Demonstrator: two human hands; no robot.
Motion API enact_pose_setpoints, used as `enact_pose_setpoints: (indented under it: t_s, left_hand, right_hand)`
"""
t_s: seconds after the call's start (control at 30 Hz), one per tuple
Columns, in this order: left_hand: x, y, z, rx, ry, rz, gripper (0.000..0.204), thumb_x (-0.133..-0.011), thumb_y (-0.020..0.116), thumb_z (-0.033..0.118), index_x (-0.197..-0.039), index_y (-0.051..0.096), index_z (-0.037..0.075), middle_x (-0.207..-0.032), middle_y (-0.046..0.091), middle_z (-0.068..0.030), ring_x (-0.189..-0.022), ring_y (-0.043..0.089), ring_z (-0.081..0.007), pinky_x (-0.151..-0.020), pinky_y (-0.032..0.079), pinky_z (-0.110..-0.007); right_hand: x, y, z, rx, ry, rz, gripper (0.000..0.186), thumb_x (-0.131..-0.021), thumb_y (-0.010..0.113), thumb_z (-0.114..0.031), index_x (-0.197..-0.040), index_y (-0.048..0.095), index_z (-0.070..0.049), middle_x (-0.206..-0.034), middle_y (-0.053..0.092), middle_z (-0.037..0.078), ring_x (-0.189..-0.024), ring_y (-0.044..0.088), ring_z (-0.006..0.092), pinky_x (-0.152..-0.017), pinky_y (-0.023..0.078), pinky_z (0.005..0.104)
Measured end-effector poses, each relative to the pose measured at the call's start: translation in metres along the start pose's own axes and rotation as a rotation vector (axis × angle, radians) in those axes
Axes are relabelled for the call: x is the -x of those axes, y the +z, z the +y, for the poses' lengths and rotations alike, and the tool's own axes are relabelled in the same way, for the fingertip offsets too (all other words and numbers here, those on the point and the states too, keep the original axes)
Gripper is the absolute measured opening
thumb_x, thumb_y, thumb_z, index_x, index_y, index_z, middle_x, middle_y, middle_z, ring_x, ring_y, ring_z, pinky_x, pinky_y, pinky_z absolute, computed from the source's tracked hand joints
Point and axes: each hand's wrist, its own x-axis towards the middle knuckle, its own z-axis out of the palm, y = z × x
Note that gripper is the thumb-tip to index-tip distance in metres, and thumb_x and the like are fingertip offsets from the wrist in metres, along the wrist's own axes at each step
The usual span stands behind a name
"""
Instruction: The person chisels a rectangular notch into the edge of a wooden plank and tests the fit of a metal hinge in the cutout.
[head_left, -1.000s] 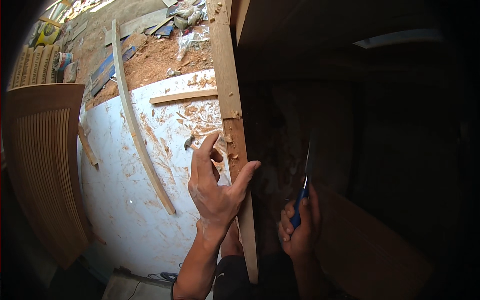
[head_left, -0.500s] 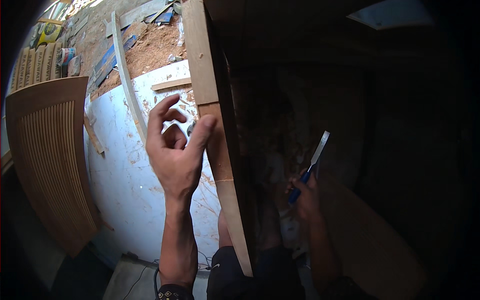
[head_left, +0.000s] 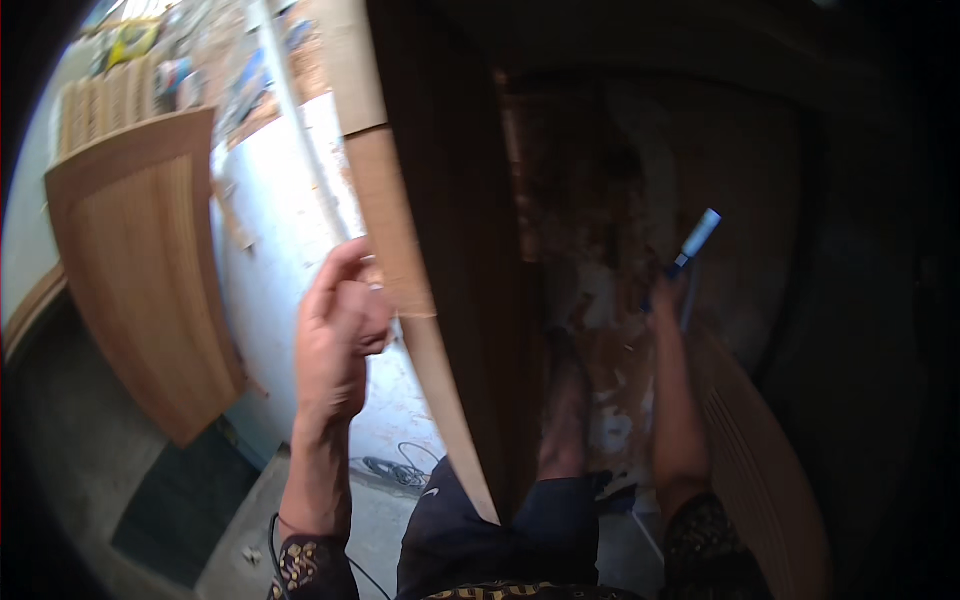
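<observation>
A chisel with a blue handle and bright flat blade [head_left: 702, 232] is gripped in my right hand [head_left: 668, 292], in the shadow right of the wooden door or panel. The door stands upright on its side between my legs; its narrow edge [head_left: 392, 225] shows jointed lengths of wood. Beside that edge is my left hand [head_left: 345, 315], its index finger reaching toward the wood and the other fingers loosely bent. It holds nothing that I can see, though motion smears the fingertips. Whether they touch the edge is unclear.
At the left leans a brown slatted wooden panel [head_left: 140, 260]. A pale strip [head_left: 295, 110] lies across the white floor sheet [head_left: 270, 250]. Cables [head_left: 400, 470] are coiled on the floor near my leg. Another grooved panel [head_left: 765, 470] lies in the dark at right.
My view has shifted, so the door's dark face shows more. My left hand has turned and its fingers have drawn in. The right hand with the chisel sits higher and farther right.
</observation>
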Motion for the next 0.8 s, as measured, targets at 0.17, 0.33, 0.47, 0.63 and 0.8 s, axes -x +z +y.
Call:
enact_pose_setpoints:
  t_s: [0.17,0.33,0.47,0.63,0.8]
  left_hand:
    - [0.003,0.015,-0.022,0.012,0.251,0.388,0.034,-0.113,0.052,0.027,-0.128,0.056,-0.003,-0.099,0.06,-0.0018,-0.09,0.059,-0.0054,-0.08,0.05,-0.021]
    - [0.025,-0.021,-0.032,-0.411,0.455,0.433,0.041,-0.111,0.049,0.017,-0.15,0.05,0.005,-0.154,0.048,-0.0189,-0.138,0.054,-0.0288,-0.116,0.049,-0.042]
    - [0.028,-0.035,-0.027,-0.878,0.571,0.452,0.04,-0.111,0.045,0.017,-0.151,0.05,0.011,-0.16,0.044,-0.0197,-0.148,0.044,-0.0341,-0.123,0.039,-0.05]
    - [0.029,-0.016,-0.025,-0.616,0.521,0.524,0.05,-0.109,0.043,0.028,-0.152,0.048,0.002,-0.157,0.048,-0.0203,-0.147,0.044,-0.0332,-0.125,0.031,-0.05]
    - [0.025,-0.007,-0.027,-0.754,0.571,0.581,0.053,-0.107,0.048,0.03,-0.15,0.05,-0.001,-0.153,0.051,-0.02,-0.141,0.049,-0.0328,-0.122,0.033,-0.05]
  right_hand:
    - [-0.096,0.034,0.072,0.325,-0.042,0.162,0.032,-0.09,0.078,-0.019,-0.115,0.062,-0.006,-0.082,0.065,0.005,-0.07,0.062,0.013,-0.057,0.048,0.0328]
    - [-0.113,0.097,0.029,0.581,-0.131,0.182,0.039,-0.084,0.084,-0.024,-0.106,0.064,0.001,-0.101,0.073,0.017,-0.087,0.07,0.029,-0.075,0.055,0.0449]
    - [-0.109,0.111,0.062,0.882,-0.312,0.202,0.049,-0.079,0.088,-0.028,-0.106,0.063,0.003,-0.107,0.069,0.025,-0.102,0.066,0.0416,-0.09,0.052,0.0509]
    - [-0.101,0.078,0.122,1.047,-0.489,0.363,0.056,-0.076,0.091,-0.031,-0.107,0.062,0.005,-0.111,0.065,0.027,-0.107,0.063,0.0439,-0.096,0.048,0.051]
    - [-0.105,0.053,0.146,1.019,-0.525,0.179,0.056,-0.079,0.09,-0.028,-0.112,0.058,0.006,-0.112,0.065,0.027,-0.111,0.062,0.0441,-0.096,0.048,0.0509]
